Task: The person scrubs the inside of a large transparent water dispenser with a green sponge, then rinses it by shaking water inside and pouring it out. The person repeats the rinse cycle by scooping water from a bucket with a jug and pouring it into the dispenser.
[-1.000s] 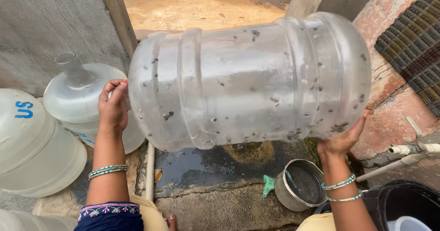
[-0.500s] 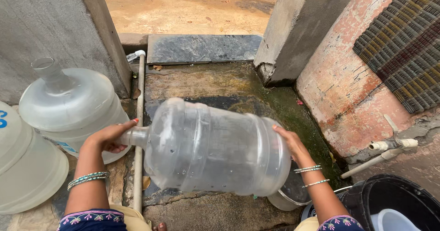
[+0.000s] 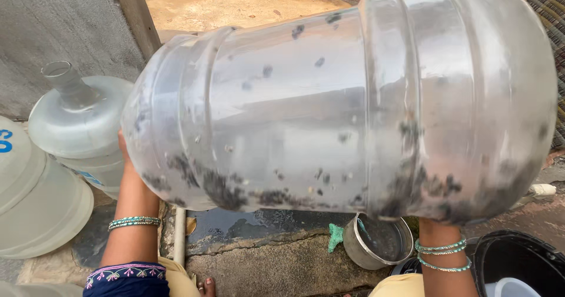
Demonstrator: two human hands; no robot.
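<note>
A big clear plastic water jug point(image 3: 329, 108) with dark grit sticking to its inside lies sideways, raised close to the camera and filling most of the view. My left hand point(image 3: 126, 167) is under its neck end at the left, mostly hidden behind the jug. My right hand is hidden behind the jug's base at the right; only the wrist with bangles point(image 3: 441, 254) shows. Both hands carry the jug.
Two more clear water jugs stand at the left, one upright point(image 3: 79, 120) and one at the edge point(image 3: 29, 197). A small steel pot point(image 3: 376, 244) with a green scrubber point(image 3: 335, 237) sits on the wet stone floor. A black bucket point(image 3: 518, 261) is at lower right.
The jug has swung up from low over the floor to right in front of the camera, still held sideways in both hands.
</note>
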